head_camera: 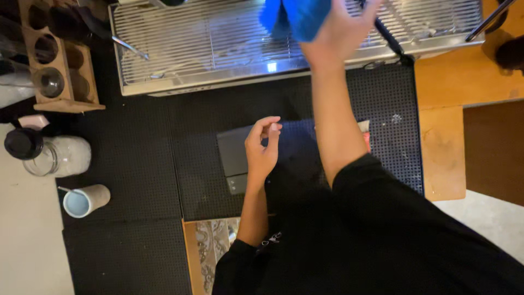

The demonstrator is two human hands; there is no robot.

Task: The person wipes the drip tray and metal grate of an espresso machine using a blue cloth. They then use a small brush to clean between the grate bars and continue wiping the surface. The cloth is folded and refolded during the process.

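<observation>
The person's right hand [341,30] reaches forward over the wire drip grate [180,38] of a stainless espresso machine, its fingers closed around a bunched blue cloth [297,16]. The cloth sits at the top edge of the view, just above the grate's bars and near the dark handle [388,37] that angles across the right part of the tray; whether it touches the metal cannot be told from here. The left hand [262,147] hovers lower, over a flat dark scale [234,158] that lies on the black perforated mat [136,158]. It holds nothing: its fingers are loosely curled, thumb and fingertips close together.

As a judgement, the step in hand is wiping down the machine's tray, with the cloth placed at the middle of the grate. The following stroke would call for steady pressure along the bars and for keeping the cloth away from the dark handle and from the thin steam wand [130,48] that slants over the left side, since fabric could snag on either.

To the left of the mat stand a wooden rack [65,82] with round holes, a glass jar [65,155] with a black lid, and a small cup [86,200] with a pale blue inside and a thin stick in it. A wooden counter [442,153] borders the mat on the right.
</observation>
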